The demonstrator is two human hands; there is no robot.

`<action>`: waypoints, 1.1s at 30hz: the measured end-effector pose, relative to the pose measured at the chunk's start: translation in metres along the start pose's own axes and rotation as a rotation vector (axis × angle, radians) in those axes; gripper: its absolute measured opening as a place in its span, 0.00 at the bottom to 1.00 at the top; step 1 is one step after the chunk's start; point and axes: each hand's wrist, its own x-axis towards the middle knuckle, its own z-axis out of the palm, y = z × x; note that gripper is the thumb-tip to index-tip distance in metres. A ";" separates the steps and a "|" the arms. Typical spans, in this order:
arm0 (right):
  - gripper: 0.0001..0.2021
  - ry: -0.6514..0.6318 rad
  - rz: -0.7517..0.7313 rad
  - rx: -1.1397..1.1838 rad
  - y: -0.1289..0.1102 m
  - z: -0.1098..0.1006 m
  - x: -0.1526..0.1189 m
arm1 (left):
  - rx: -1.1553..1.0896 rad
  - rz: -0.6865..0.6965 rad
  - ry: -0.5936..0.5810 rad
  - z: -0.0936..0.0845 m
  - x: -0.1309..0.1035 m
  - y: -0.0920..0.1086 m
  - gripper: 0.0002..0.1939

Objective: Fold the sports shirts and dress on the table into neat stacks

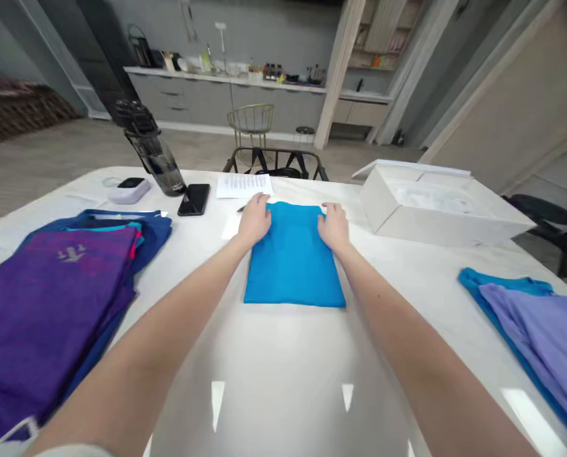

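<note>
A bright blue folded garment [293, 260] lies flat on the white table in front of me, its near edge straight and its far edge slightly wavy. At its far left corner, my left hand [255, 222] has its fingers and thumb closed on the side of the cloth. My right hand [333, 227] grips the far right corner the same way, fingers bent over the edge. Parts of both hands' fingertips are hidden against the fabric. Just beyond my left hand are a printed sheet [243, 186] and a dark pen [241, 209].
Purple and navy garments [69, 279] are stacked at left; blue and lavender ones [545, 330] lie at right. An open white box [449, 219] stands at the back right. A phone [195, 200], a dark bottle [157, 158] and a small lilac device [129, 191] sit back left.
</note>
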 end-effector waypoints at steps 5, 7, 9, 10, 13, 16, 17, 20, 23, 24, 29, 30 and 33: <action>0.23 -0.195 -0.219 -0.002 -0.016 0.012 -0.016 | 0.067 0.075 -0.254 0.016 -0.027 0.033 0.26; 0.25 -0.304 -0.192 -0.032 -0.019 0.017 -0.018 | 0.084 0.020 -0.331 0.021 -0.032 0.036 0.28; 0.26 -0.389 -0.139 -0.056 -0.020 0.021 -0.019 | 0.100 -0.012 -0.370 0.024 -0.034 0.036 0.30; 0.27 -0.413 -0.118 -0.064 -0.020 0.023 -0.019 | 0.109 -0.017 -0.376 0.025 -0.035 0.035 0.31; 0.29 -0.434 -0.083 -0.090 -0.019 0.024 -0.019 | 0.133 -0.010 -0.369 0.025 -0.039 0.034 0.34; 0.30 -0.443 -0.087 -0.111 -0.019 0.021 -0.027 | 0.145 0.002 -0.367 0.021 -0.048 0.035 0.36; 0.31 -0.443 -0.095 -0.113 -0.018 0.019 -0.031 | 0.148 0.010 -0.364 0.019 -0.053 0.036 0.37; 0.32 -0.435 -0.111 -0.118 -0.019 0.012 -0.048 | 0.149 0.032 -0.369 0.012 -0.070 0.039 0.37; 0.31 -0.429 -0.126 -0.125 -0.021 0.003 -0.073 | 0.149 0.060 -0.388 0.002 -0.092 0.043 0.35; 0.30 -0.428 -0.139 -0.123 -0.022 -0.001 -0.083 | 0.149 0.076 -0.386 -0.001 -0.101 0.045 0.34; 0.28 -0.409 -0.228 -0.064 -0.020 -0.030 -0.138 | 0.109 0.192 -0.391 -0.024 -0.149 0.051 0.34; 0.28 -0.408 -0.251 -0.035 -0.017 -0.038 -0.150 | 0.089 0.209 -0.409 -0.030 -0.158 0.052 0.34; 0.27 -0.386 -0.320 0.098 -0.008 -0.059 -0.182 | 0.038 0.262 -0.434 -0.050 -0.187 0.052 0.35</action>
